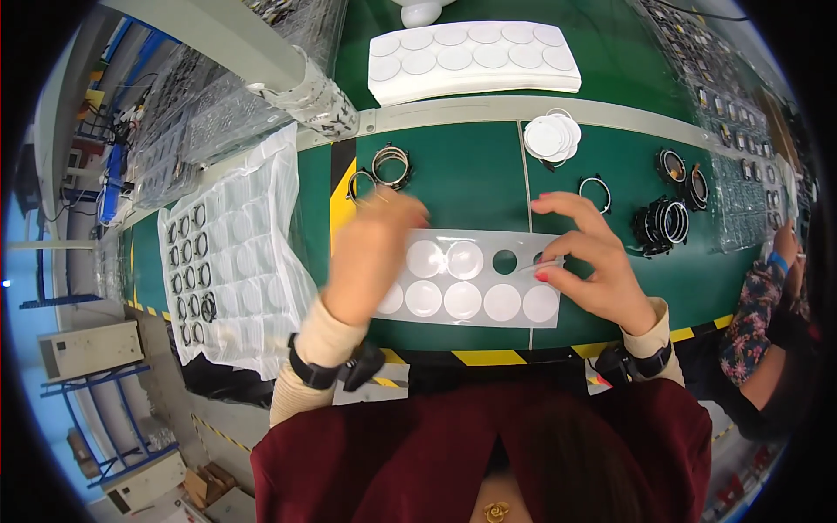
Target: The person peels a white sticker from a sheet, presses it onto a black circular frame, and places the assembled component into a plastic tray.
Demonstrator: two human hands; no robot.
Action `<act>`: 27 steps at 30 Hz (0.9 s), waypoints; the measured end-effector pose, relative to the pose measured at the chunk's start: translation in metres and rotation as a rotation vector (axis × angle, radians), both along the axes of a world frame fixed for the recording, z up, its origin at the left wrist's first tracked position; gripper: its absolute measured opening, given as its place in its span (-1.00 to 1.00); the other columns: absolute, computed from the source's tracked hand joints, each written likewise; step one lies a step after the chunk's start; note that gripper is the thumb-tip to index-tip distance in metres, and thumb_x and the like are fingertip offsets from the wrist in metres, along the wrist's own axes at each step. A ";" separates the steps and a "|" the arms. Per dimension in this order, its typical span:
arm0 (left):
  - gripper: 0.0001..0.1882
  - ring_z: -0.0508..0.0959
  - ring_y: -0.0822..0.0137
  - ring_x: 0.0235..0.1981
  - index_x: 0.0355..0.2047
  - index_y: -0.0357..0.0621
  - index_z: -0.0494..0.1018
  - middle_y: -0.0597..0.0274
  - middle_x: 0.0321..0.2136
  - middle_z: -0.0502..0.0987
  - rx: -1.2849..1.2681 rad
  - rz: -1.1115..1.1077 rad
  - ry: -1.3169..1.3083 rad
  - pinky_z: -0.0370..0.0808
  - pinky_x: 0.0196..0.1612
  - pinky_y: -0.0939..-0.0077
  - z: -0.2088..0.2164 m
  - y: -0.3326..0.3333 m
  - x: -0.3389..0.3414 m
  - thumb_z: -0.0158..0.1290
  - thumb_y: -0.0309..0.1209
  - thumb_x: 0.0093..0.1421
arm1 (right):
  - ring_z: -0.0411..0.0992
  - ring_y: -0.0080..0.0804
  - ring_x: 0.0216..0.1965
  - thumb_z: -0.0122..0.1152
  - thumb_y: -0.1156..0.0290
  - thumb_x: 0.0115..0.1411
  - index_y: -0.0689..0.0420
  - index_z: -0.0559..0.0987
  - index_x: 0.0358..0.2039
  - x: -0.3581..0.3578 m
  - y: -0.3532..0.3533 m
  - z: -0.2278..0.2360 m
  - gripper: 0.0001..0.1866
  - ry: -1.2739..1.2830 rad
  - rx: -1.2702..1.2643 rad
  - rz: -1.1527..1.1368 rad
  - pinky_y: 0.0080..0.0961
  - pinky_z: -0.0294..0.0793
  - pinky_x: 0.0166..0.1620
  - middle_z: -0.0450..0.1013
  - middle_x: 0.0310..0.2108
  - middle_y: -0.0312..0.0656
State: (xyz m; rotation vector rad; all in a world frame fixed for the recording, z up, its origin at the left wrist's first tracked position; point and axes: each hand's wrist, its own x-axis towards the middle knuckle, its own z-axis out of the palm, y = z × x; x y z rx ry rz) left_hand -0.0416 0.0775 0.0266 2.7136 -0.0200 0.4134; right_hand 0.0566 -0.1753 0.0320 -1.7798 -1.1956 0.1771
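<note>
A translucent sheet of round white stickers (443, 301) lies before me on the green mat, with a dark round gap in its upper row. My right hand (597, 266) is over the sheet's right end. Its thumb and a finger pinch a thin, translucent piece (549, 263), seen nearly edge-on. My left hand (370, 248) is blurred above the sheet's left end, and its fingertips are largely hidden. Just beyond it are black-and-metal rings (391, 166), one partly covered by the hand.
At left, a white plastic tray (248, 288) holds several black rings. Stacked sticker sheets (471, 74) lie beyond the pale rail. White discs (551, 138), a lone ring (595, 193) and piled rings (663, 224) are at right. A post (314, 100) stands far left; a co-worker's sleeve (751, 318) shows right.
</note>
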 end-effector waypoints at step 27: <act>-0.67 0.45 0.18 -0.06 -0.11 -0.23 0.27 0.03 -0.12 0.41 -2.355 0.001 0.570 0.41 0.04 0.26 -0.032 -0.038 0.053 -0.12 -0.23 0.25 | 0.39 -0.65 -0.37 0.11 0.52 0.11 0.23 0.44 -0.31 0.004 0.066 -0.031 -0.88 0.991 0.269 -0.290 -0.71 0.36 -0.30 0.46 -0.41 -0.27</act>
